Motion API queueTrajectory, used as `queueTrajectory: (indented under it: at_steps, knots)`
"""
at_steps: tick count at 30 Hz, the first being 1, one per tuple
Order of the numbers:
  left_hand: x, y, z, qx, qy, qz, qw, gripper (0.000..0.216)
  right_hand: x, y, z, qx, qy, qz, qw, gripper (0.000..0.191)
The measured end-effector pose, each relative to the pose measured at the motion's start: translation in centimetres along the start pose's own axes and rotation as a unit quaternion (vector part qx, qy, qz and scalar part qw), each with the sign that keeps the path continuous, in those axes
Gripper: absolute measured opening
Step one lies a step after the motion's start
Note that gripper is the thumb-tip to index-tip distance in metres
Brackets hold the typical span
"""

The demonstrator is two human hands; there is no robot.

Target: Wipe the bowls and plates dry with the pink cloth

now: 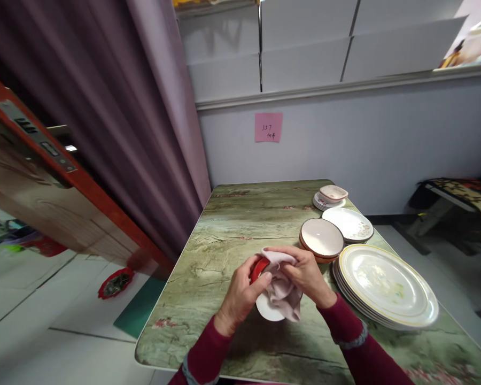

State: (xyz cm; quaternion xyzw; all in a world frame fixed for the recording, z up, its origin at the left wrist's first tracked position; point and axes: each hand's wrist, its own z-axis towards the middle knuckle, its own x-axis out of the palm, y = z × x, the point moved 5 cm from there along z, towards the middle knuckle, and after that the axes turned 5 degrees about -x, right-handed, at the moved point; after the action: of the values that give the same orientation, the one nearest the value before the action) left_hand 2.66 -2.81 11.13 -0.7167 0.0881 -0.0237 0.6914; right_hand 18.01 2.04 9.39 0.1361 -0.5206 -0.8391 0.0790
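Note:
Near the front middle of the table, my left hand [240, 293] grips a small red bowl [258, 269], of which only part of the curved red side shows. My right hand [309, 275] is closed on a pale pink cloth [282, 291], pressed against the bowl and draped over much of it. Below the cloth a white rounded surface [269, 311] shows; whether it belongs to the same bowl or to another one, I cannot tell. The fingertips of my right hand are partly hidden in the folds.
To the right stand stacked brown-rimmed bowls [323, 236], large yellow-rimmed plates [388, 286], floral plates [348, 224], and a small dish [333, 193] on saucers [320, 203]. A green wood-patterned table [208, 256] bears them. A purple curtain [156, 107] and a door [84, 187] are left.

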Motion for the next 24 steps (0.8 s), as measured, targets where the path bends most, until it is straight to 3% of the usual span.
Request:
queueTrajectory:
  at_steps: [2, 6, 10, 14, 19, 22, 24]
  knots:
    - [-0.2, -0.6, 0.1, 0.027, -0.029, 0.009, 0.999, 0.047, 0.5, -1.4, -0.3, 0.09, -0.037, 0.12, 0.988, 0.034]
    - [-0.3, -1.8, 0.0, 0.079, -0.069, 0.014, 0.994, 0.047, 2.5, -3.1, -1.8, 0.209, -0.124, 0.287, 0.926, 0.037]
    - [-0.3, -1.9, -0.1, 0.106, -0.091, 0.028, 0.99, 0.051, 4.0, -2.9, -2.9, 0.244, -0.2, 0.357, 0.879, 0.051]
    - [-0.5, -1.5, -0.2, 0.126, -0.129, 0.028, 0.983, 0.055, 5.6, -2.0, -3.6, 0.264, -0.204, 0.387, 0.86, 0.054]
    - [-0.3, -0.6, 0.5, 0.111, -0.144, -0.047, 0.982, 0.053, 5.2, -2.3, -3.7, 0.289, -0.197, 0.326, 0.878, 0.048]
    - [-0.1, 0.6, 0.9, 0.056, -0.122, -0.063, 0.989, 0.052, 2.9, -3.6, -3.1, 0.301, -0.172, 0.226, 0.91, 0.043]
    - [-0.1, 1.5, 0.9, 0.015, -0.085, -0.058, 0.995, 0.062, 1.0, -4.3, -2.5, 0.291, -0.128, 0.133, 0.939, 0.038]
